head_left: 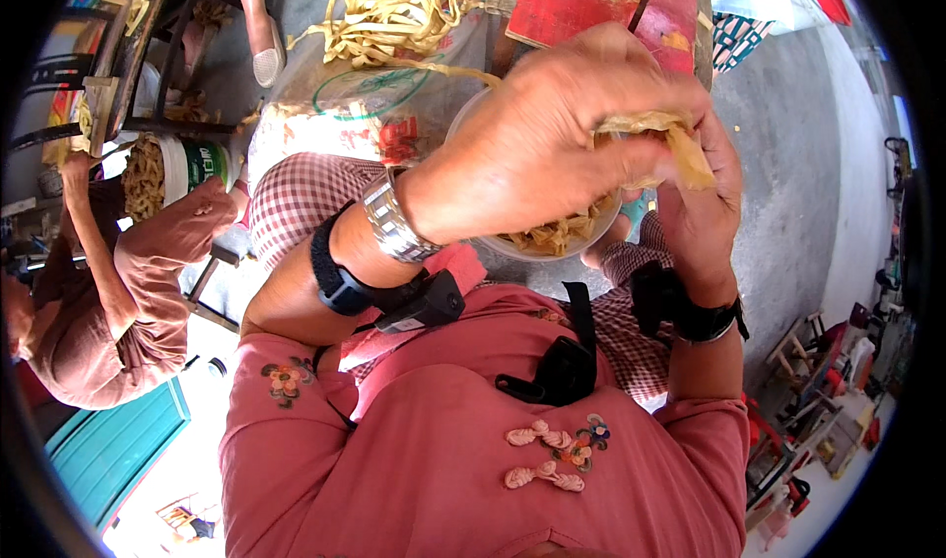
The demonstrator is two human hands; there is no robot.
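Observation:
My left hand (557, 130) is closed, reaching across to the right, with a flat yellowish-tan strip (694, 160) pinched between thumb and fingers. Facing it, my right hand (702, 228) grips the same strip from the right side, its fingers partly hidden behind the left hand. The strip looks folded where the hands meet. Beneath them a white round tub (537, 256) holds folded pieces (557, 235) of the same material. A loose pile of long strips (404, 16) lies on a clear plastic bag (335, 100) ahead, and one strip trails from it behind my left hand.
A red board (572, 6) lies on the wooden bench ahead. At the left another person in brown (143, 282) sits beside a white-and-green bucket (197, 164) of folded pieces. Several small stools and chairs (813, 391) stand at the right by the wall.

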